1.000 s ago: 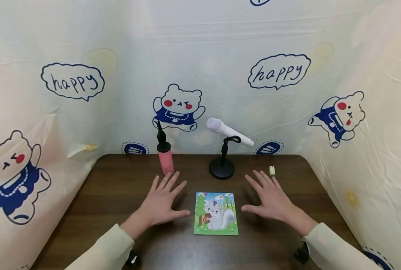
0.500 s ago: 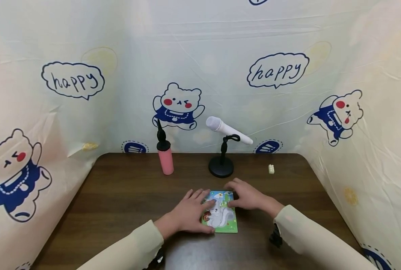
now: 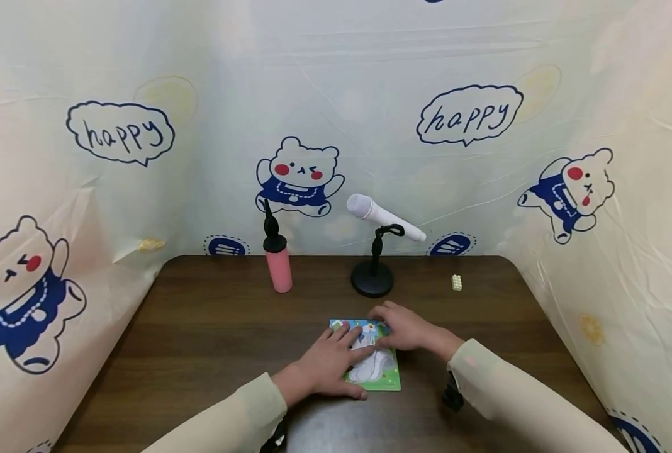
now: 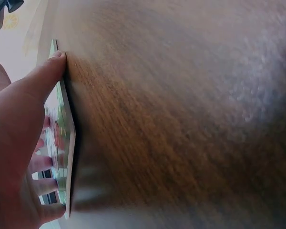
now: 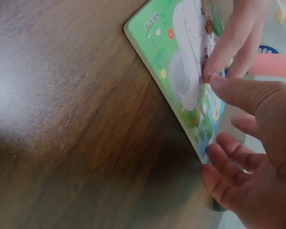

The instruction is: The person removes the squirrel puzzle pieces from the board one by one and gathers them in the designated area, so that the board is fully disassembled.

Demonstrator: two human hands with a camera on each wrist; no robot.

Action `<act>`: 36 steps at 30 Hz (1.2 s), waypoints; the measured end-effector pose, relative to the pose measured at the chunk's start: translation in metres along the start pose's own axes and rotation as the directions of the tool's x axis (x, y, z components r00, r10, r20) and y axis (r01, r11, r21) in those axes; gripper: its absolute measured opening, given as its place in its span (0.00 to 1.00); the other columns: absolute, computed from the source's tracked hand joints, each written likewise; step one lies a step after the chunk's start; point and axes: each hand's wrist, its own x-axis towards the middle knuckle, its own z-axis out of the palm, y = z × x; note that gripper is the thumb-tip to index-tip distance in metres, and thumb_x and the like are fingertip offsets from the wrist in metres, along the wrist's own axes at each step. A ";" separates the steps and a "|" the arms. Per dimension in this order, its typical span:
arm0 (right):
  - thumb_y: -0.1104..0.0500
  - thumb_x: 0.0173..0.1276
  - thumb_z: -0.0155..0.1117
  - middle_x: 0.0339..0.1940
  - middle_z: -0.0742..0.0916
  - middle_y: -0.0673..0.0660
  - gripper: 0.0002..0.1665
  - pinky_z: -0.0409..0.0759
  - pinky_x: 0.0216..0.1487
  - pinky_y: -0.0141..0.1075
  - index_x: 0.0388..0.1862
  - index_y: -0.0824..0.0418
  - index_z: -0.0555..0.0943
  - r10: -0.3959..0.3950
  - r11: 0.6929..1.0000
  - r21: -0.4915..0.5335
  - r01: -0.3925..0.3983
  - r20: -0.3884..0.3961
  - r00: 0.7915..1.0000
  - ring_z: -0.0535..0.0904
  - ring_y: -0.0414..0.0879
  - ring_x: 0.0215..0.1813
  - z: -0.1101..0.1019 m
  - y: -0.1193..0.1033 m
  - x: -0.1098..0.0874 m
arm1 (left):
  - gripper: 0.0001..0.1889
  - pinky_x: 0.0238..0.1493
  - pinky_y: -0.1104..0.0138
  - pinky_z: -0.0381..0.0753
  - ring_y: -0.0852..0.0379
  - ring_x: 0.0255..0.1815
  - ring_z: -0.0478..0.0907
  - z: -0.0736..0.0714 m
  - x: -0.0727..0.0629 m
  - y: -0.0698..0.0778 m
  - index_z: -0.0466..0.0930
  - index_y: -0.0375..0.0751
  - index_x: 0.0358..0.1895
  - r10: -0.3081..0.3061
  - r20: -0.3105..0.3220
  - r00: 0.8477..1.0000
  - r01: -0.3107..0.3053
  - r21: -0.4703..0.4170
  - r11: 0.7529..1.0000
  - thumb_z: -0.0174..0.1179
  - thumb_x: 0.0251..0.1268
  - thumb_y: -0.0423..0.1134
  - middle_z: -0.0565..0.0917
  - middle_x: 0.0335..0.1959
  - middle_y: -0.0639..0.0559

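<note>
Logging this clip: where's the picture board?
Head view: picture board low centre on the table, left hand over it, right hand at its far right corner.

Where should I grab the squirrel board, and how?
I'd pinch the squirrel board by its right edge, coming from the right. It's thin and lies low on the table, and that straight edge is mostly bare, while the left hand spreads over the left side.

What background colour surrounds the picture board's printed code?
Green; the board shows best in the right wrist view.
</note>
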 end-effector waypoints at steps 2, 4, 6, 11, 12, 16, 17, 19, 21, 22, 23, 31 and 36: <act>0.51 0.62 0.78 0.54 0.82 0.55 0.32 0.80 0.56 0.49 0.64 0.56 0.80 0.001 1.000 -0.014 -0.001 0.005 1.000 0.79 0.47 0.53 -0.001 -0.003 0.000 | 0.48 0.75 0.39 0.61 0.37 0.82 0.54 0.001 0.000 0.000 0.54 0.73 0.81 0.001 -0.002 1.000 -0.001 -0.002 1.000 0.49 0.58 0.83 0.56 0.83 0.44; 0.49 0.62 0.79 0.54 0.82 0.54 0.34 0.80 0.56 0.49 0.64 0.56 0.79 0.010 0.999 -0.036 -0.010 0.007 1.000 0.80 0.47 0.53 -0.001 -0.006 0.001 | 0.48 0.75 0.39 0.62 0.37 0.82 0.54 0.001 0.001 0.001 0.54 0.73 0.81 0.000 -0.005 1.000 0.000 -0.003 1.000 0.49 0.58 0.83 0.56 0.83 0.44; 0.49 0.60 0.80 0.54 0.83 0.55 0.35 0.80 0.56 0.50 0.65 0.55 0.79 0.018 0.998 -0.055 -0.018 0.006 1.000 0.80 0.47 0.53 -0.001 -0.009 0.001 | 0.48 0.74 0.39 0.62 0.37 0.82 0.55 0.000 0.000 0.002 0.54 0.73 0.81 -0.002 -0.005 1.000 0.002 -0.001 1.000 0.50 0.58 0.83 0.57 0.83 0.44; 0.54 0.53 0.85 0.56 0.82 0.56 0.40 0.79 0.58 0.52 0.65 0.54 0.78 0.038 0.996 -0.085 -0.036 0.027 0.999 0.79 0.50 0.54 -0.001 -0.012 0.003 | 0.47 0.74 0.39 0.64 0.36 0.82 0.56 -0.002 0.000 0.004 0.60 0.70 0.80 -0.008 -0.015 1.000 0.008 0.007 1.000 0.52 0.58 0.82 0.58 0.83 0.43; 0.54 0.51 0.86 0.56 0.82 0.56 0.42 0.79 0.58 0.52 0.65 0.54 0.78 0.040 0.996 -0.086 -0.037 0.032 0.999 0.79 0.50 0.54 0.000 -0.011 0.004 | 0.46 0.73 0.39 0.64 0.36 0.81 0.57 -0.003 0.000 0.004 0.62 0.69 0.79 -0.009 -0.018 1.000 0.009 0.007 1.000 0.52 0.58 0.82 0.58 0.83 0.43; 0.56 0.49 0.87 0.56 0.80 0.56 0.43 0.78 0.59 0.52 0.65 0.53 0.78 0.043 0.997 -0.065 -0.040 0.038 0.998 0.78 0.51 0.55 0.001 -0.008 0.005 | 0.46 0.73 0.39 0.65 0.36 0.81 0.58 -0.005 -0.001 0.005 0.64 0.68 0.79 -0.010 -0.021 1.000 0.010 -0.002 1.000 0.54 0.58 0.81 0.60 0.82 0.42; 0.56 0.49 0.87 0.56 0.80 0.56 0.43 0.78 0.59 0.52 0.65 0.53 0.77 0.047 0.997 -0.057 -0.045 0.039 0.998 0.78 0.51 0.55 0.001 -0.007 0.006 | 0.46 0.73 0.39 0.65 0.36 0.81 0.57 -0.005 -0.001 0.005 0.64 0.68 0.79 -0.010 -0.017 1.000 0.009 -0.005 1.000 0.55 0.58 0.81 0.60 0.82 0.42; 0.56 0.49 0.87 0.57 0.80 0.56 0.44 0.78 0.60 0.51 0.65 0.53 0.77 0.057 0.998 -0.042 -0.055 0.048 0.997 0.78 0.50 0.56 0.002 -0.007 0.006 | 0.46 0.73 0.39 0.64 0.35 0.81 0.57 -0.006 0.000 0.006 0.64 0.68 0.79 -0.007 -0.011 1.000 0.007 -0.016 1.000 0.55 0.58 0.81 0.59 0.82 0.42; 0.57 0.49 0.87 0.58 0.79 0.56 0.44 0.78 0.60 0.51 0.66 0.53 0.77 0.070 0.997 -0.035 -0.068 0.056 0.996 0.78 0.50 0.57 0.001 -0.007 0.006 | 0.46 0.73 0.39 0.64 0.35 0.81 0.56 -0.006 0.000 0.006 0.64 0.67 0.79 -0.005 -0.008 1.000 0.005 -0.027 1.000 0.54 0.58 0.80 0.59 0.82 0.41; 0.57 0.49 0.87 0.58 0.79 0.57 0.45 0.79 0.60 0.51 0.67 0.53 0.76 0.076 0.997 -0.037 -0.074 0.054 0.996 0.78 0.50 0.57 0.001 -0.008 0.006 | 0.46 0.74 0.39 0.64 0.35 0.81 0.56 -0.005 0.000 0.006 0.63 0.67 0.79 -0.005 -0.007 1.000 0.005 -0.026 1.000 0.54 0.59 0.81 0.58 0.82 0.41; 0.57 0.49 0.87 0.58 0.80 0.57 0.45 0.79 0.60 0.52 0.67 0.53 0.76 0.077 0.996 -0.044 -0.075 0.050 0.996 0.78 0.51 0.56 0.001 -0.010 0.006 | 0.46 0.74 0.39 0.63 0.35 0.82 0.56 -0.005 0.000 0.005 0.63 0.67 0.79 -0.007 -0.005 1.000 0.007 -0.023 1.000 0.53 0.59 0.81 0.58 0.83 0.41; 0.55 0.47 0.89 0.59 0.82 0.58 0.47 0.81 0.55 0.51 0.67 0.55 0.77 0.069 0.982 -0.174 -0.077 -0.053 0.996 0.81 0.51 0.52 0.007 -0.022 0.004 | 0.46 0.73 0.38 0.63 0.34 0.81 0.56 -0.002 -0.001 0.005 0.62 0.67 0.79 -0.015 -0.007 1.000 0.015 -0.016 1.000 0.54 0.59 0.80 0.58 0.83 0.41; 0.59 0.43 0.90 0.57 0.83 0.60 0.47 0.80 0.57 0.55 0.64 0.58 0.77 0.049 0.986 -0.154 -0.058 -0.056 0.997 0.81 0.54 0.54 0.006 -0.026 0.004 | 0.46 0.72 0.37 0.65 0.33 0.81 0.56 -0.002 0.000 0.006 0.63 0.67 0.79 -0.019 -0.010 1.000 0.018 -0.029 0.999 0.55 0.59 0.80 0.59 0.82 0.41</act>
